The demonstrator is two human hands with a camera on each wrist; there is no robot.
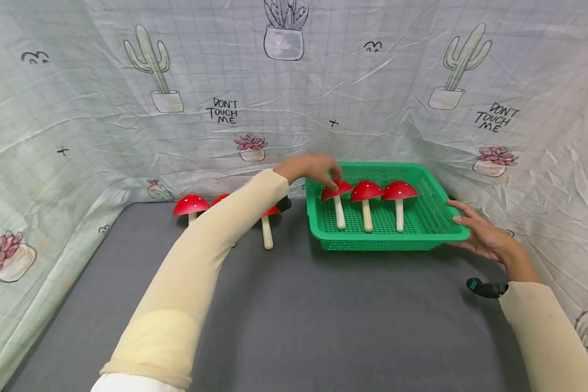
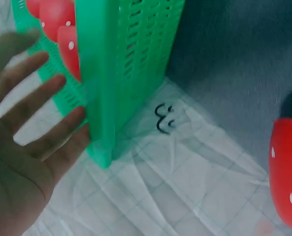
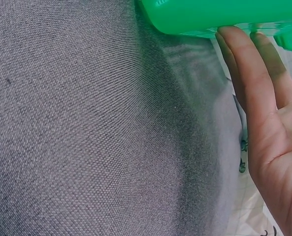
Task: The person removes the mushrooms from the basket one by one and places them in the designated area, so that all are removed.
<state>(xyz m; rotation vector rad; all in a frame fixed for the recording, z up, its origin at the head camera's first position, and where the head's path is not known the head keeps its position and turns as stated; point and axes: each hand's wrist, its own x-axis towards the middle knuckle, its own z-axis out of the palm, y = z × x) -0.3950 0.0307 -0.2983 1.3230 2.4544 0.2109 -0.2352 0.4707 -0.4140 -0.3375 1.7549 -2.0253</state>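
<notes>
A green plastic basket (image 1: 387, 242) stands on the grey mat at the right. Three red toy mushrooms with white stems stand in it: left (image 1: 337, 191), middle (image 1: 367, 191) and right (image 1: 399, 190). My left hand (image 1: 318, 170) reaches over the basket's left rim, just above the left mushroom's cap. In the left wrist view its fingers (image 2: 27, 113) are spread and straight against the basket wall (image 2: 126, 59). My right hand (image 1: 480, 234) lies flat at the basket's right front corner. Its straight fingers (image 3: 244, 64) touch the rim (image 3: 224, 12).
More red mushrooms stand on the mat left of the basket: one (image 1: 191, 204) at the far left, one with its stem (image 1: 267, 231) beside my left forearm, another mostly hidden behind the arm. A cactus-print cloth (image 1: 78, 136) walls in the mat (image 1: 323, 316).
</notes>
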